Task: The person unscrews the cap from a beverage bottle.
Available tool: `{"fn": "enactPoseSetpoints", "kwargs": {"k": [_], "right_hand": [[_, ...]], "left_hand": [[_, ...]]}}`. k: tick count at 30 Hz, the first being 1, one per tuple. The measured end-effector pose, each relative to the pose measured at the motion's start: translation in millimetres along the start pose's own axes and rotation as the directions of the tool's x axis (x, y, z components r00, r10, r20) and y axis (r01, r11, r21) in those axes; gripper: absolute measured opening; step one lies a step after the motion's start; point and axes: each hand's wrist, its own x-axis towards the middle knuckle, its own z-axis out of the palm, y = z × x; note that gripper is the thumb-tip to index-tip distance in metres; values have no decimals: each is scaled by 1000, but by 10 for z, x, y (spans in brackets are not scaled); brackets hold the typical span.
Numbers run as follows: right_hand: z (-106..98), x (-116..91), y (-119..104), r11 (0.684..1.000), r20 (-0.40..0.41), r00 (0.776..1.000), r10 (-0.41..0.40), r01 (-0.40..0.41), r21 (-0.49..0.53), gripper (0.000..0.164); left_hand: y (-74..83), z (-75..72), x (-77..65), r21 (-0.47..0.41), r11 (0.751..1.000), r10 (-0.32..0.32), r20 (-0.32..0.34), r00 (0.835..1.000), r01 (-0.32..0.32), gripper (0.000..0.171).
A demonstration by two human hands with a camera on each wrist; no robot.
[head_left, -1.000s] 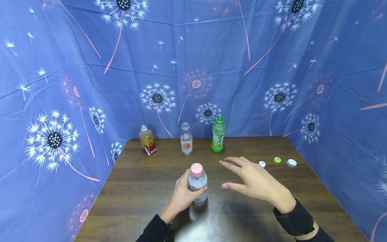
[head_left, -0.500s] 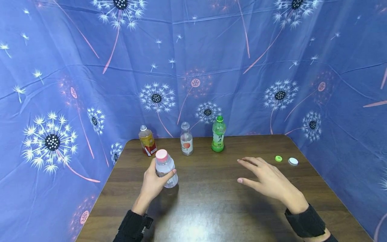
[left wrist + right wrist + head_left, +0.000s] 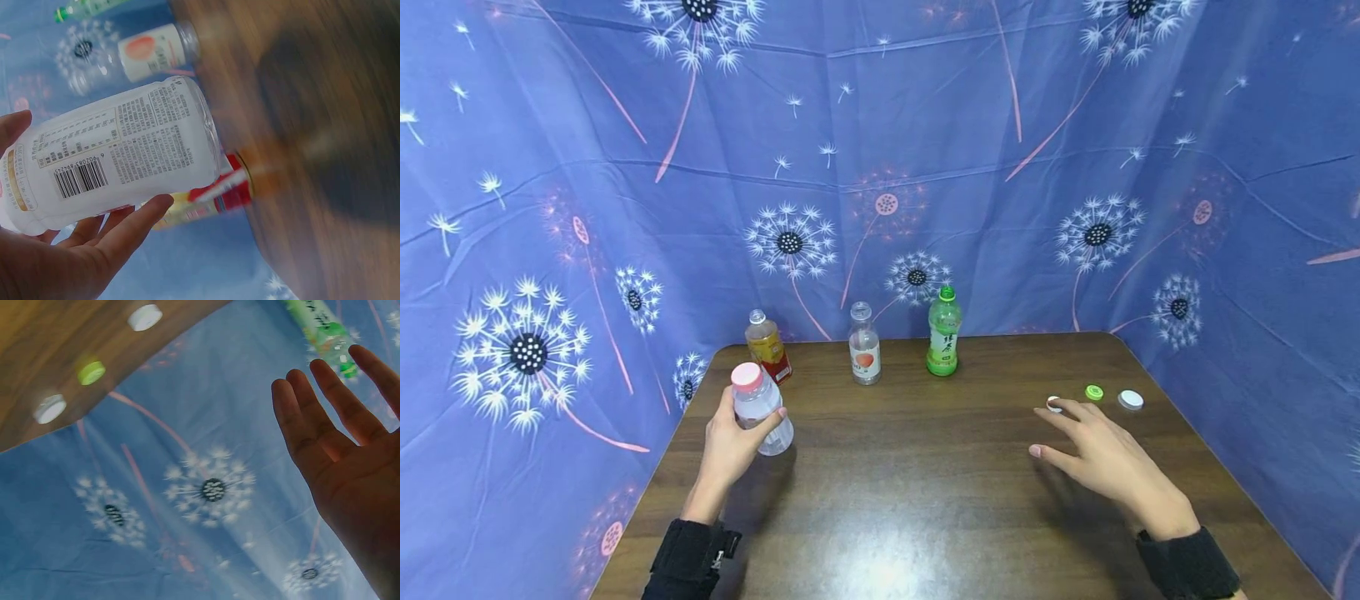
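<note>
My left hand (image 3: 727, 446) grips a clear bottle (image 3: 766, 414) with a pink cap, over the left part of the table. In the left wrist view the bottle's white label (image 3: 119, 147) shows a barcode, and fingers and thumb curl round its sides. The bottle appears raised off the wood, with its base toward the table. My right hand (image 3: 1112, 462) hovers above the right side, fingers spread and holding nothing. Just past its fingertips lies a white cap (image 3: 1055, 404), partly hidden by the fingers in the head view. A green cap (image 3: 1094, 392) and a larger white cap (image 3: 1131, 400) lie beyond.
Along the table's (image 3: 910, 467) back edge stand an amber bottle with a red-and-yellow label (image 3: 769, 346), a clear bottle with a peach label (image 3: 865, 354) and a green tea bottle (image 3: 943, 333), all uncapped-looking or unclear. Blue dandelion-print cloth (image 3: 1000, 208) hangs behind and at both sides.
My left hand has carried the pink-capped bottle from the middle of the table to the left, near the amber bottle. My right hand has drifted right, toward the caps.
</note>
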Motion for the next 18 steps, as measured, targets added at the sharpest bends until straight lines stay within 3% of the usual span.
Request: {"fn": "enactPoseSetpoints", "kwargs": {"k": [7, 12, 18], "right_hand": [[42, -161, 151, 996, 28, 997, 68, -69, 49, 71], [65, -217, 201, 995, 34, 996, 85, -86, 56, 72], [115, -287, 273, 991, 34, 992, 122, -124, 54, 69]], "left_hand": [[-209, -238, 146, 24, 997, -72, -40, 997, 73, 79], [-343, -388, 235, -28, 994, -112, -75, 991, 110, 81], [-478, -451, 346, -86, 988, -140, -116, 983, 131, 81]]}}
